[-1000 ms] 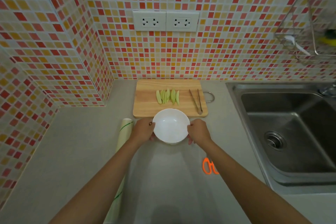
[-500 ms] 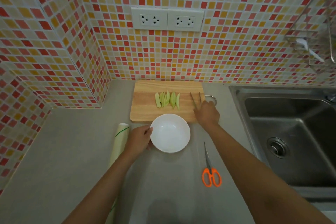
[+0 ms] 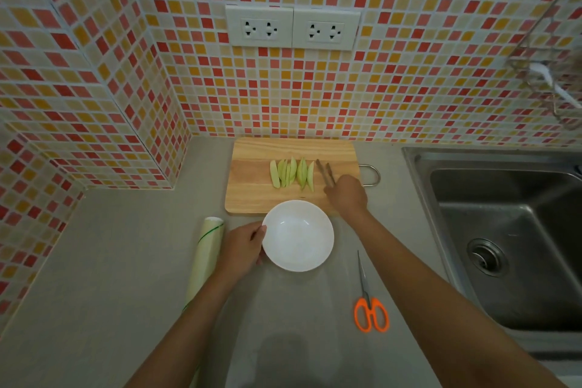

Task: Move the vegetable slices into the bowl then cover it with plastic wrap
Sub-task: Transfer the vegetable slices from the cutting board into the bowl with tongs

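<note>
A: Where were the vegetable slices (image 3: 292,172) at that point?

B: All on the wooden cutting board (image 3: 252,189), lying side by side in a row, each with its long axis running away from the person toward the tiled wall. None were in the bowl (image 3: 298,236), which sat on the desk (image 3: 132,261) just in front of the board.

A: And the hands?

B: The left hand (image 3: 244,249) held the bowl's left rim, thumb on the edge. The right hand (image 3: 348,194) was on the near end of the tongs (image 3: 324,172); its grip looked to be on them, though the fingers were hidden under the hand.

A: So which way did the slices lie from that grip?

B: Just to its left, and the tongs lay parallel to them, tips pointing at the wall. The right hand was clearly the nearer one. I'd judge the tongs needed lifting and turning crosswise to pinch a slice across its width.

A: The wrap?

B: The roll of plastic wrap (image 3: 206,258) lay untouched on the desk left of the bowl, scissors (image 3: 370,309) to the right.
</note>
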